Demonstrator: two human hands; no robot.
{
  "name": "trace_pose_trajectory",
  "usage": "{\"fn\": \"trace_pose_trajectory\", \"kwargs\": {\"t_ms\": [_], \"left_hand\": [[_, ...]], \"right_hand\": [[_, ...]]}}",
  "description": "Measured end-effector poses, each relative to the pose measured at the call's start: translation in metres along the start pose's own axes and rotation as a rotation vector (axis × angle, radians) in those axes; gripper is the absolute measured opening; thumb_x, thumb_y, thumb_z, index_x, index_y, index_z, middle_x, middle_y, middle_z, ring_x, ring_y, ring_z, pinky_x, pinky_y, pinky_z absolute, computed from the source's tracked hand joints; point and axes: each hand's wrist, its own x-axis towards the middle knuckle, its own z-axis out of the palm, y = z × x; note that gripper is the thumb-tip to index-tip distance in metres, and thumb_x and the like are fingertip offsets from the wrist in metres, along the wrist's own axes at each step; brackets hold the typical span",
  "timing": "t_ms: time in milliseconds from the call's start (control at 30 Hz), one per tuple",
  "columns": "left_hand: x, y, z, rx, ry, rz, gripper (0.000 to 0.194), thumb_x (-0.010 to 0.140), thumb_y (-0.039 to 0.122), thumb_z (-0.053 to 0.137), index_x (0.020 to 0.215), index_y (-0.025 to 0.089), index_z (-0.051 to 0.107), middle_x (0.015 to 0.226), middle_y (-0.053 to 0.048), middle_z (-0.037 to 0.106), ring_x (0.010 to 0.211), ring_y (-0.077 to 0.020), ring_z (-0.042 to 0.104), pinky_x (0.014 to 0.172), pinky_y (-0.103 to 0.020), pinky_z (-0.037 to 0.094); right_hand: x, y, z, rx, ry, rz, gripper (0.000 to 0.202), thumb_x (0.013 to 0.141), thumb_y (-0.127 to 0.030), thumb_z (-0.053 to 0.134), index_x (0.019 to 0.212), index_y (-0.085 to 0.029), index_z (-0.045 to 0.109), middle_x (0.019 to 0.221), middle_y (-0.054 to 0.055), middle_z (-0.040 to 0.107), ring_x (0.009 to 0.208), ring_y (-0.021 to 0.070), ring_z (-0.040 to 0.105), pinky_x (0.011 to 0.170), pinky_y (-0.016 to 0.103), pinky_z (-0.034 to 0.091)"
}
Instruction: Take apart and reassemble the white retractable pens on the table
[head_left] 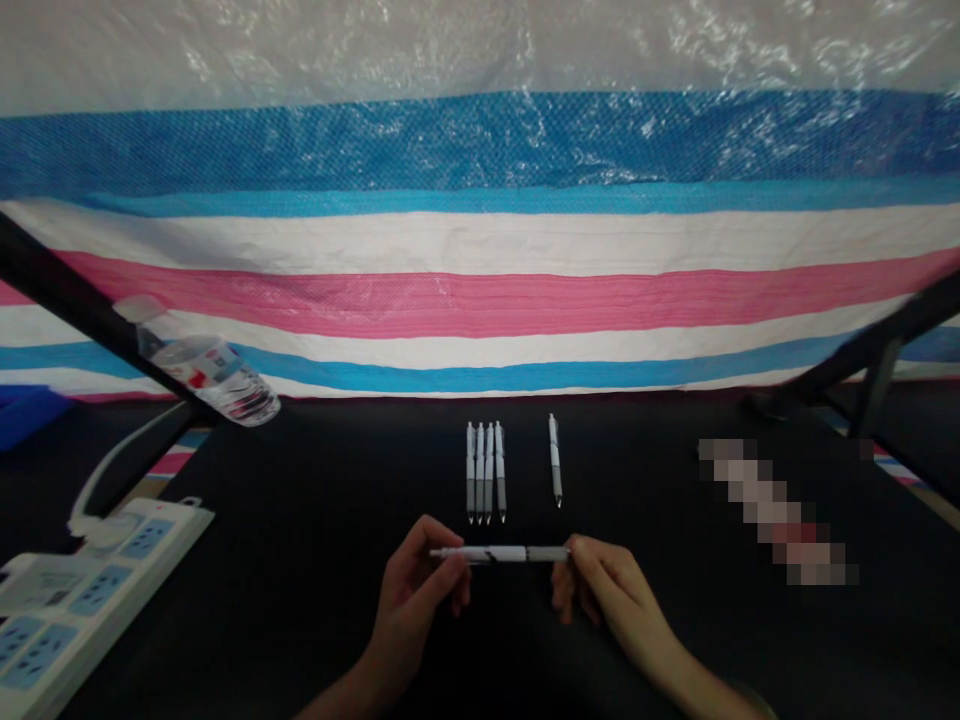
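Observation:
A white pen point(502, 553) with a grey grip is held level between my two hands, above the black table. My left hand point(421, 590) pinches its push-button end, while my right hand point(606, 585) has its fingertips closed on the tip end. Just beyond, several similar pens point(485, 475) lie side by side in a row, tips toward me. One more pen point(555, 462) lies apart from that row, to its right, also tip toward me.
A white power strip point(112, 590) with a plugged-in cable occupies the left side. A clear plastic bottle point(206, 370) is at the back left, near a blue object point(26, 415). A pixelated item point(780, 515) lies on the right. Striped sheeting point(480, 300) hangs behind the black table point(300, 520).

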Motion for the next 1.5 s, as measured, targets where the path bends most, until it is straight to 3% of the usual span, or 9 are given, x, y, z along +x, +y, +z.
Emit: {"fn": "trace_pose_trajectory", "kwargs": {"t_ms": [167,300,433,567,867,1000,1133,1300,1500], "left_hand": [[0.002,0.001,0.000,0.008,0.010,-0.006,0.031,0.083,0.045,0.077,0.083,0.017,0.063,0.060,0.001,0.062,0.052,-0.0132,0.055,0.047,-0.022,0.042],[0.001,0.001,0.000,0.009,0.002,-0.014,0.031,0.083,0.045,0.077,0.083,0.018,0.063,0.060,0.001,0.062,0.053,-0.0132,0.056,0.048,-0.022,0.042],[0.001,0.001,-0.002,0.009,-0.008,-0.014,0.032,0.083,0.046,0.077,0.084,0.017,0.063,0.060,0.001,0.063,0.053,-0.0127,0.056,0.048,-0.022,0.042],[0.001,-0.001,-0.003,0.001,-0.015,-0.002,0.030,0.085,0.045,0.076,0.086,0.018,0.064,0.062,0.001,0.064,0.054,-0.0126,0.056,0.049,-0.022,0.043],[0.002,0.000,-0.002,0.006,0.003,-0.011,0.031,0.083,0.045,0.078,0.084,0.018,0.064,0.061,0.000,0.063,0.053,-0.0137,0.056,0.047,-0.022,0.042],[0.003,0.000,-0.002,0.006,0.024,-0.001,0.030,0.083,0.045,0.078,0.083,0.018,0.064,0.061,0.001,0.062,0.052,-0.0132,0.055,0.047,-0.022,0.041],[0.003,0.001,-0.003,0.011,0.019,-0.013,0.030,0.083,0.045,0.078,0.083,0.018,0.064,0.060,0.000,0.063,0.053,-0.0134,0.055,0.047,-0.022,0.041],[0.003,0.001,-0.006,0.007,0.037,0.000,0.031,0.082,0.045,0.078,0.083,0.018,0.064,0.060,0.002,0.061,0.051,-0.0120,0.052,0.046,-0.021,0.039],[0.006,0.004,-0.008,-0.051,0.096,0.053,0.028,0.081,0.042,0.079,0.081,0.018,0.065,0.057,0.003,0.057,0.050,-0.0105,0.049,0.046,-0.019,0.036]], "right_hand": [[0.001,-0.004,0.000,0.024,0.073,-0.021,0.043,0.089,-0.060,0.067,0.078,-0.018,0.065,0.066,0.001,0.066,0.049,0.0110,0.054,0.047,0.022,0.038],[-0.001,-0.002,0.000,-0.002,0.047,0.023,0.055,0.095,-0.064,0.053,0.066,-0.018,0.060,0.054,0.000,0.059,0.041,0.0093,0.046,0.043,0.022,0.031],[-0.001,0.000,0.000,0.043,0.094,-0.009,0.044,0.090,-0.061,0.065,0.077,-0.018,0.062,0.065,-0.001,0.062,0.046,0.0087,0.048,0.046,0.022,0.032],[-0.001,0.000,0.000,0.026,0.073,0.043,0.055,0.096,-0.063,0.053,0.066,-0.017,0.059,0.056,-0.001,0.058,0.041,0.0075,0.043,0.044,0.022,0.028],[-0.001,-0.002,0.001,0.102,0.084,0.062,0.050,0.093,-0.061,0.059,0.068,-0.018,0.057,0.055,-0.001,0.059,0.040,0.0073,0.043,0.042,0.022,0.025],[-0.001,-0.001,0.001,0.201,0.087,0.024,0.037,0.087,-0.055,0.071,0.088,-0.019,0.060,0.071,0.000,0.067,0.045,0.0086,0.051,0.041,0.020,0.027],[0.002,0.005,0.002,0.226,0.037,0.128,0.046,0.090,-0.061,0.063,0.076,-0.018,0.056,0.061,0.001,0.066,0.037,0.0080,0.051,0.035,0.018,0.022],[0.002,0.008,0.002,0.356,0.060,0.099,0.034,0.085,-0.047,0.077,0.083,-0.018,0.060,0.064,0.000,0.067,0.046,0.0100,0.058,0.040,0.017,0.036],[-0.003,0.001,-0.001,0.466,0.172,0.051,0.031,0.081,-0.041,0.080,0.083,-0.020,0.057,0.056,-0.004,0.062,0.041,0.0090,0.048,0.040,0.018,0.031]]}}
